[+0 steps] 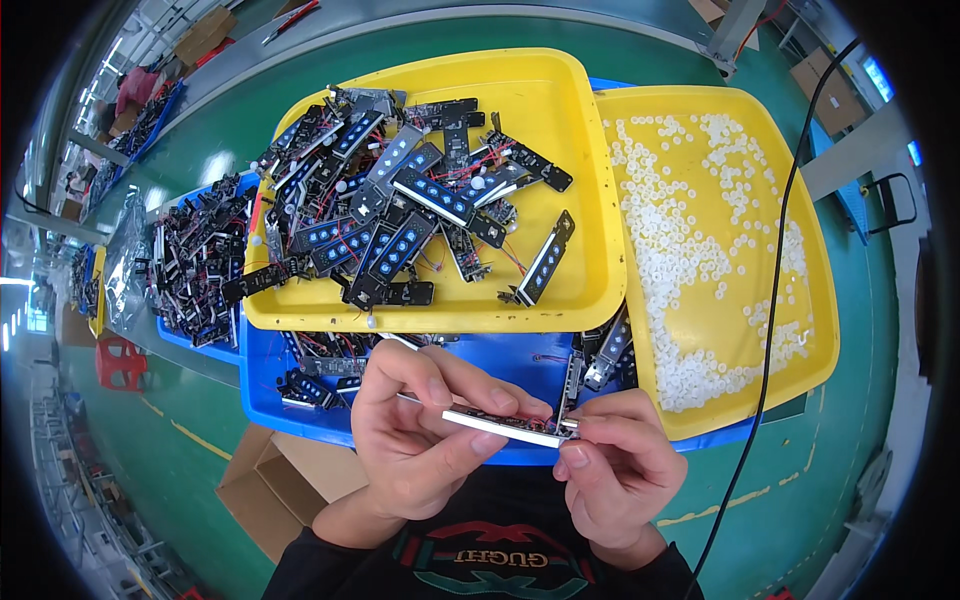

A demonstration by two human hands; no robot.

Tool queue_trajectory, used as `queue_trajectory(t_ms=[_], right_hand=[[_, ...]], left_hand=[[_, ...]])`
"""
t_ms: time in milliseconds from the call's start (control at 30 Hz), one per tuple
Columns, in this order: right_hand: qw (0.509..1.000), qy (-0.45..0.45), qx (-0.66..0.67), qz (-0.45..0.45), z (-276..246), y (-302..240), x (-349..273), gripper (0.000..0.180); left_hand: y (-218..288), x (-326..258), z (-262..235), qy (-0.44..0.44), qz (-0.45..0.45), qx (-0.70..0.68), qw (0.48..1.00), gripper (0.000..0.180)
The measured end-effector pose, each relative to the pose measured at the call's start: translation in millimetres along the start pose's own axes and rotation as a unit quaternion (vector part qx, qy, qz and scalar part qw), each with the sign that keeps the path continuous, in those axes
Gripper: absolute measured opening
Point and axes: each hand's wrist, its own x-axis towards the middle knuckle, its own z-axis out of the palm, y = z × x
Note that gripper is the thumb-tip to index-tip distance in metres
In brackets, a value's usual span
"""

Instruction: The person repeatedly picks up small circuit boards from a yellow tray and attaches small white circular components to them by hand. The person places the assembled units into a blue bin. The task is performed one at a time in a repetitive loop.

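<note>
A slim circuit board assembly (pixel 510 429) with a white strip along its edge is held level in front of my chest. My left hand (pixel 405 440) pinches it between thumb and fingers along its left part. At the board's right end, the thumb and fingers of my right hand (pixel 622 468) close on a small, shiny metallic part (pixel 570 423); its kind is too small to make out. A short dark piece stands up from that end. Just beyond my hands, a yellow tray (pixel 540 105) bears a heap of similar black boards with blue-lit panels and red wires.
Another yellow tray (pixel 700 305) at the right holds many small white rings. Blue bins (pixel 480 360) with more boards lie underneath and to the left. A black cable (pixel 752 425) hangs down the right side. An open cardboard box (pixel 285 485) stands below left, near a red stool (pixel 121 364).
</note>
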Motion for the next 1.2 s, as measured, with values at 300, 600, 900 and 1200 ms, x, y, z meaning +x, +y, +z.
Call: queue_trajectory(t_ms=[300,600,900,1200], right_hand=[[0.998,0.016,-0.051,0.020,6,-4,-1,0.032],[0.999,0.012,0.019,-0.038,8,2,-2,0.033],[0.988,-0.026,-0.042,-0.149,-1,3,1,0.048],[0.954,-0.035,-0.152,-0.257,-10,0,9,0.029]], left_hand=[[-2,-4,-1,0.005,0.022,-0.022,1.000,0.037],[-3,-4,1,-0.018,0.043,-0.030,0.998,0.036],[-4,-7,-2,-0.007,0.022,-0.024,0.999,0.035],[26,10,-8,-0.108,-0.062,0.166,0.978,0.033]])
